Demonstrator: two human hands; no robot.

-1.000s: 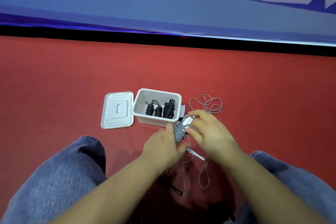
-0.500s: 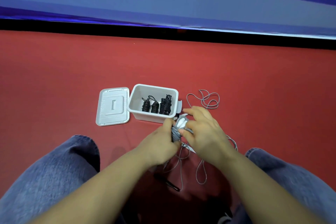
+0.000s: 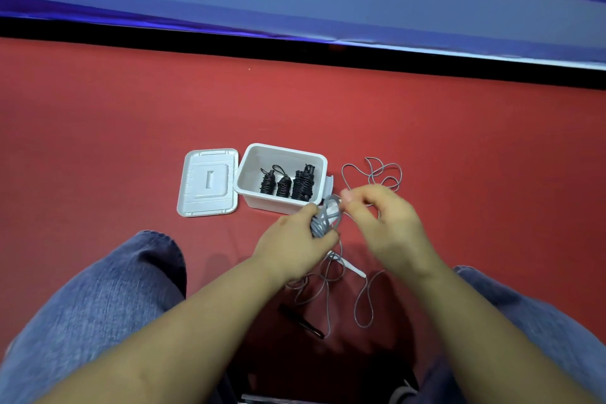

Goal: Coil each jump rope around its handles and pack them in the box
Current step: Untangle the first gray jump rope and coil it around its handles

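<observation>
Head view: grey rope bundle (image 3: 323,221) gripped between both hands, left (image 3: 296,244), right (image 3: 385,223).

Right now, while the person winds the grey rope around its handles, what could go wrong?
1. Much loose cord lies in loops on the red floor; it may knot as the right hand pulls it in.
2. The left hand grips the grey coil at only one end, so turns could slip off.
3. The white box already holds three black bundles; the space left may be tight.
</observation>
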